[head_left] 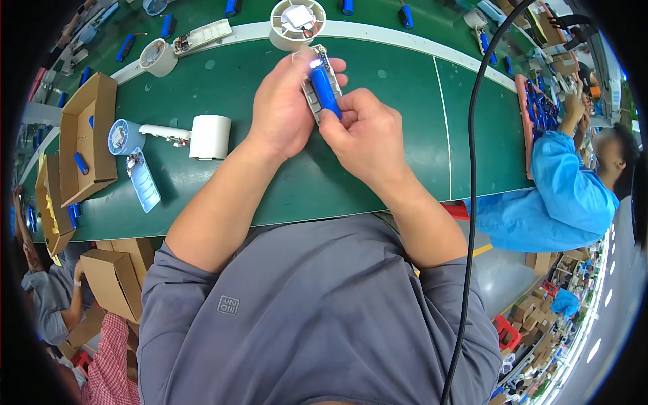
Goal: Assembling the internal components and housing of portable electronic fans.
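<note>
My left hand (280,104) is wrapped round a white plastic handle shell (310,101), gripping it from its left side. Lying lengthwise in the shell is a blue cylindrical battery (324,88), with a bright spot of light and small parts at its upper end. The fingers and thumb of my right hand (371,135) close on the battery's lower end. Just beyond my left fingertips is a white round fan housing (297,21) with a spoked inside. Whether it joins the shell is hidden. My left thumb looks blurred.
Left on the green table (398,175) are a white ring with a handle (210,137) and a blue fan piece (143,179). Cardboard boxes (101,142) holding blue batteries stand farther left. A black cable (472,135) hangs at right. A blue-sleeved person (567,189) works beside a pink battery tray (523,128).
</note>
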### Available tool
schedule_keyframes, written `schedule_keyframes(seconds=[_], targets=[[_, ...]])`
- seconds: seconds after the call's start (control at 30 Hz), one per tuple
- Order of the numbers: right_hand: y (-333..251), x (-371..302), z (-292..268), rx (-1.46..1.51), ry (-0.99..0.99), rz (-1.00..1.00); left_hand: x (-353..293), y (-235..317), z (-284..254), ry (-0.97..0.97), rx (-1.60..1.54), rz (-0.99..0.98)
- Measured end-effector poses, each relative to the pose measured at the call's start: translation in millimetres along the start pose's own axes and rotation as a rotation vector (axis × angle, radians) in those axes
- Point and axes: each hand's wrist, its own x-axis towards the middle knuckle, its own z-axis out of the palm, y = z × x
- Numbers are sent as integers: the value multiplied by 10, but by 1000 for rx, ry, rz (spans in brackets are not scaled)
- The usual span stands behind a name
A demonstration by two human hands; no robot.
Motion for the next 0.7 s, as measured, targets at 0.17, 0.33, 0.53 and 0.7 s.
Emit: schedule_keyframes(seconds=[0.17, 0.33, 0.53, 0.7], targets=[[62, 37, -70, -246, -5, -146, 20, -24, -38, -79, 150, -16], [65, 30, -124, -87, 3, 54, 23, 22, -36, -71, 66, -22], [140, 25, -141, 693, -253, 502, 28, 12, -91, -162, 74, -16], [209, 14, -163, 665, -128, 356, 58, 40, -60, -106, 419, -11]])
